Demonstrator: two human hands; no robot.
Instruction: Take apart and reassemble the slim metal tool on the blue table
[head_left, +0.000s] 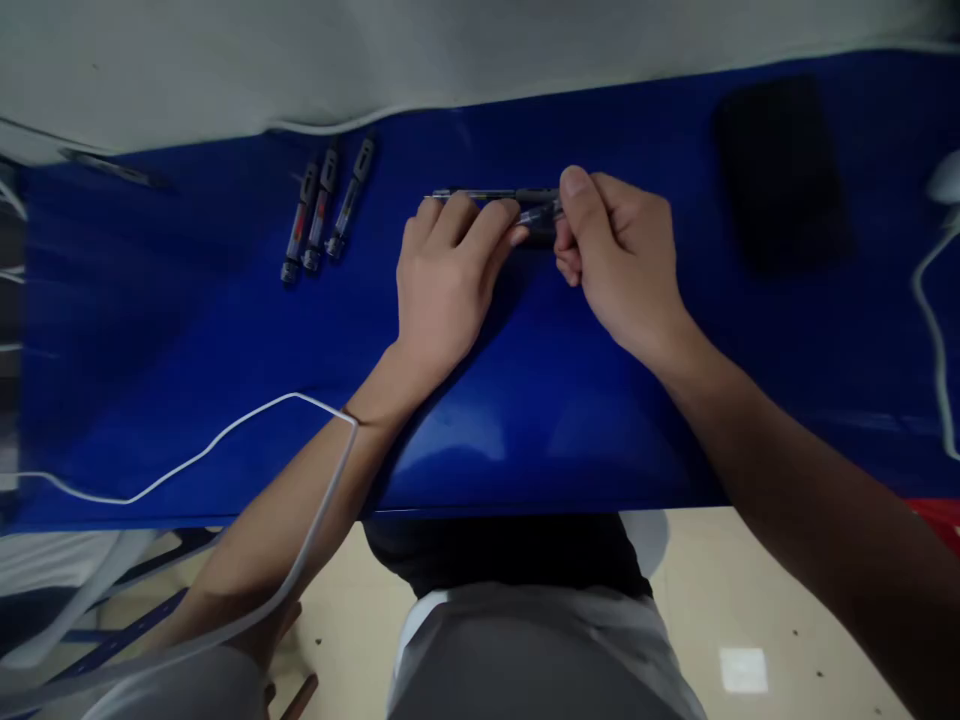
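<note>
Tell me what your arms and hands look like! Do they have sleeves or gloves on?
The left hand and right hand are bare, with no gloves, rings or watch showing. The left forearm and right forearm have no sleeves. A thin white cable crosses the left forearm. Lower down, a dark top and grey trousers show.

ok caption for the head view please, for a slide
Head view: left hand and right hand hold a slim pen-shaped tester over a blue tabletop, three similar testers lying nearby.
</note>
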